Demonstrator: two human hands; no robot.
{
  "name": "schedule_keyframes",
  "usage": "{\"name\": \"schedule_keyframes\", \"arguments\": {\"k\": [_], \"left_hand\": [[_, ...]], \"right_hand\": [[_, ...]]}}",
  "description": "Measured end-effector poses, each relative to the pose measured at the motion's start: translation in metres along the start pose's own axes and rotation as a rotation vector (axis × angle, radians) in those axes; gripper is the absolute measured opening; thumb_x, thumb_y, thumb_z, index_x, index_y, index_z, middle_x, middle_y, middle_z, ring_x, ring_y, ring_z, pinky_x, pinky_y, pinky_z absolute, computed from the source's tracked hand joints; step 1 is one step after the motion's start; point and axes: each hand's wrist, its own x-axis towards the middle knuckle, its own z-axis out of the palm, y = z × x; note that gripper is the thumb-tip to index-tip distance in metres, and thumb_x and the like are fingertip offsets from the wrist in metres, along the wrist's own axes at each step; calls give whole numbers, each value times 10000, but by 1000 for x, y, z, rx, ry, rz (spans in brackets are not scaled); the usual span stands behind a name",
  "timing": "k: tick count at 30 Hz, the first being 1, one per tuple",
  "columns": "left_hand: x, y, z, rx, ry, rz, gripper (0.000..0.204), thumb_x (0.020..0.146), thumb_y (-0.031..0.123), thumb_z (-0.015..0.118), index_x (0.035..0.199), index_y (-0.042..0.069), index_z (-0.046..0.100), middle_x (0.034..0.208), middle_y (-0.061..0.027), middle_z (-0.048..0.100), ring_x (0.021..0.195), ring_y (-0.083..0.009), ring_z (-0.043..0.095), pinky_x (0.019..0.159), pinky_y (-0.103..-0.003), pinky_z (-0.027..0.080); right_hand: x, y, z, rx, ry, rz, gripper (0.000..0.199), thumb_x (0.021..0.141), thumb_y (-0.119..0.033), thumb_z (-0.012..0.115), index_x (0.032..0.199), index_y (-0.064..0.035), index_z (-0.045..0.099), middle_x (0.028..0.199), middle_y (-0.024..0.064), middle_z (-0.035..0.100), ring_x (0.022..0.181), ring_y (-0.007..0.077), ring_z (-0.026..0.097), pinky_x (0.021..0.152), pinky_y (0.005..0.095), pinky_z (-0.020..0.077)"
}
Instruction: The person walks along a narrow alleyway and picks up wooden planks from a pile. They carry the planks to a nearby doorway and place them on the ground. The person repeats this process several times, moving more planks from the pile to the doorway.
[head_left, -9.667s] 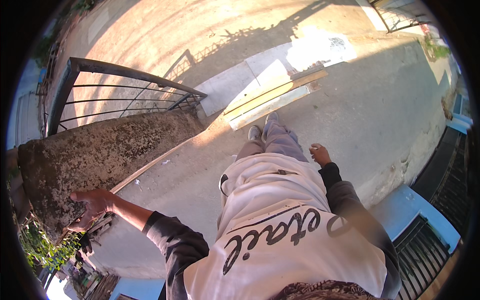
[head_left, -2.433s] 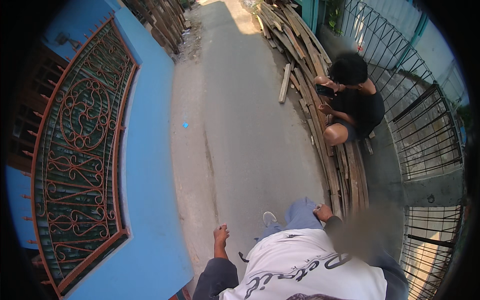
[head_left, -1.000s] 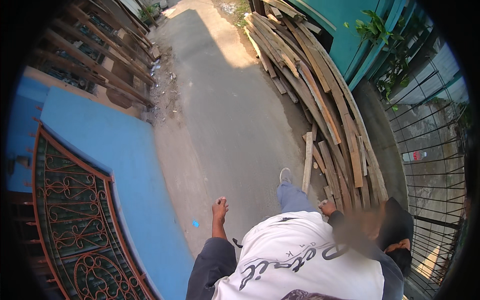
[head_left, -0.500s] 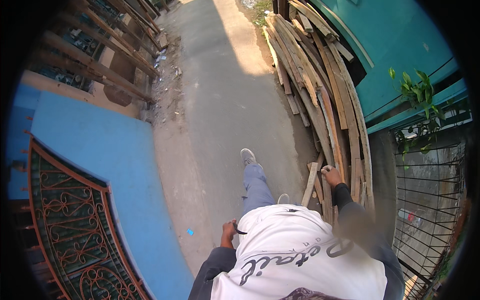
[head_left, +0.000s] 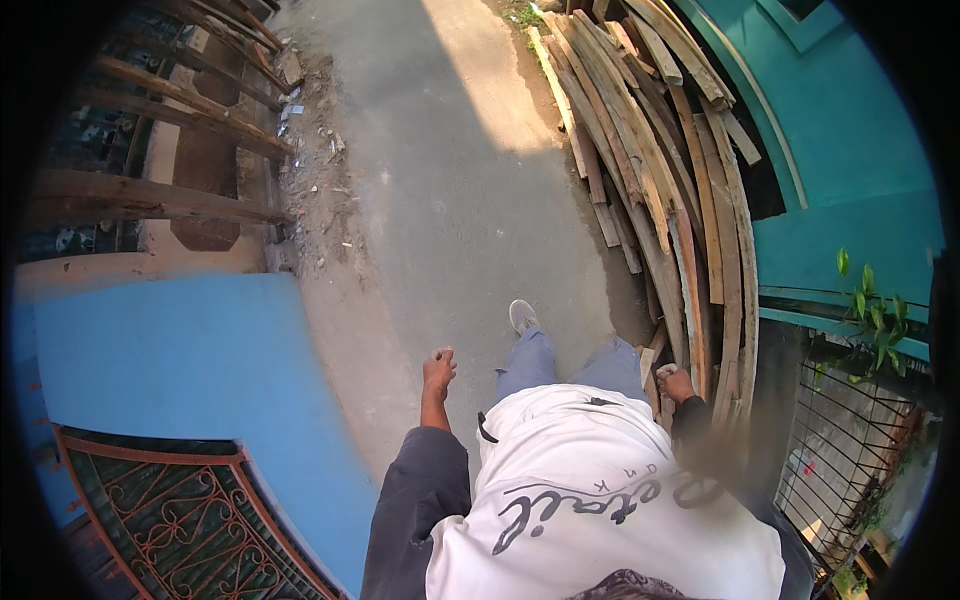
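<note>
I am looking down at my own body on a concrete alley path (head_left: 450, 180). My left hand (head_left: 438, 370) hangs at my side with loose fingers and holds nothing. My right hand (head_left: 680, 386) is curled, low beside the near end of a long stack of weathered wooden planks (head_left: 660, 170). A short plank end (head_left: 648, 362) stands right next to that hand; whether the fingers grip it is hidden. One grey shoe (head_left: 522, 316) is stepped forward on the path.
A blue wall (head_left: 180, 350) with a rusty ornate iron gate (head_left: 170, 510) runs along my left. Beyond it stands a rough wooden fence (head_left: 170, 140) with rubble at its foot. On the right are a teal wall (head_left: 850, 150), a green plant (head_left: 870, 310) and a black metal fence (head_left: 850, 440).
I have walked on along the alley, passing a person who crouched by the planks. My right hand has come down beside the plank stack and my left hand has swung forward.
</note>
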Motion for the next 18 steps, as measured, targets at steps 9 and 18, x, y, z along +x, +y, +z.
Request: {"name": "schedule_keyframes", "arguments": {"k": [9,18], "left_hand": [[76,178,3,-103,21,78,553,961,367,572,1353,-8,468,1336,-180,546,1158,-314,590,935,-406,509],[112,141,-2,34,-22,-313,505,932,335,617,1315,24,511,1270,-146,588,1046,-307,630,829,-418,544]], "right_hand": [[60,-196,46,-224,1,-290,280,856,-256,657,1003,-18,674,919,160,693,848,276,663,773,370,496],[151,-327,50,-437,4,-183,297,818,-301,675,959,-41,699,1029,178,697,995,332,647,885,402,484]]}}
